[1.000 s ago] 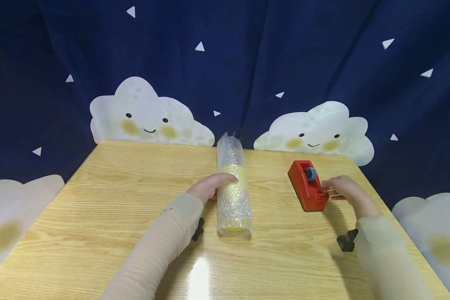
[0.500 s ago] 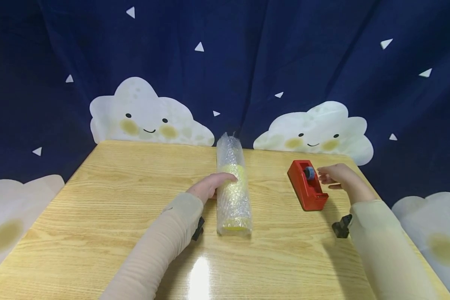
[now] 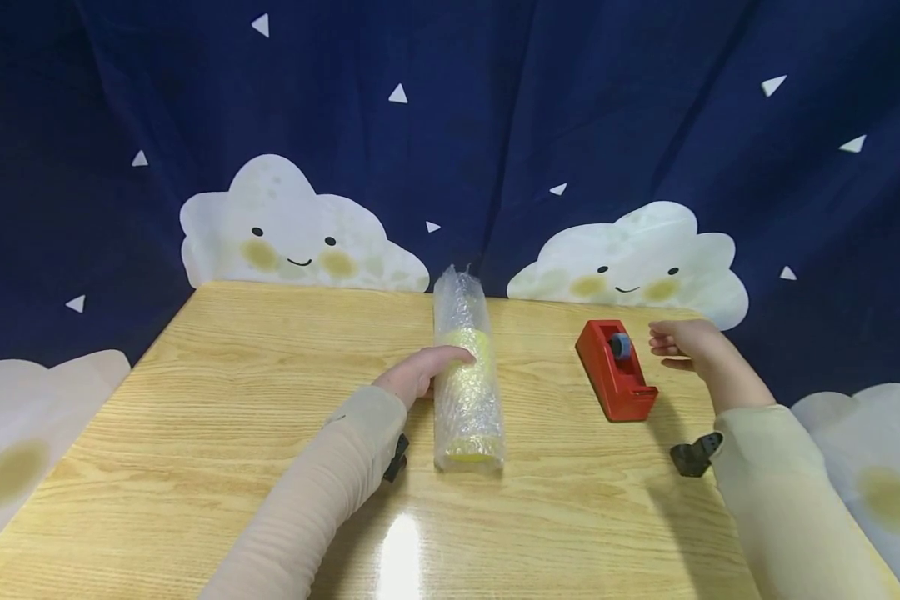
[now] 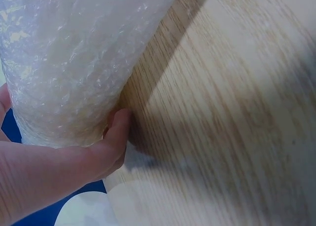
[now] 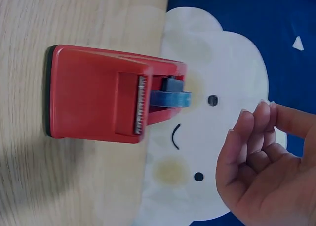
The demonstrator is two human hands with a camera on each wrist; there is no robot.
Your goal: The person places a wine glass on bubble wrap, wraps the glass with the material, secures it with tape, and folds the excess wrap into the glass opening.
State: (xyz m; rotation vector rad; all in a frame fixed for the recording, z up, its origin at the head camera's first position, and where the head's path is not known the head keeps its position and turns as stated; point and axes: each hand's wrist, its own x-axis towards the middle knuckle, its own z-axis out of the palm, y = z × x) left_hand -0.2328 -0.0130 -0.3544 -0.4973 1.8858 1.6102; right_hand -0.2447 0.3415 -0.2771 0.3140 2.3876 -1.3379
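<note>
L hand [image 3: 422,371] gripping bubble-wrap bundle [image 3: 468,408], set lengthwise mid-tabletop [image 3: 270,375], prob. to stop rolling; yellow item [image 3: 467,383] inside. R hand [image 3: 693,343] raised, half curled, apart from red tape dispenser [image 3: 598,367]; can't tell if pinching anything. Bluish tape roll [image 3: 621,347] seated in dispenser, presumably parked w/in R reach. Cloud-print curtain [image 3: 450,150] behind.

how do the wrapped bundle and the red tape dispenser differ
The wrapped bundle is clear over yellow; the tape dispenser is red. The bundle is longer and rounded, the dispenser boxy. The left hand holds the bundle; no hand touches the dispenser. Both are longer than wide.
</note>
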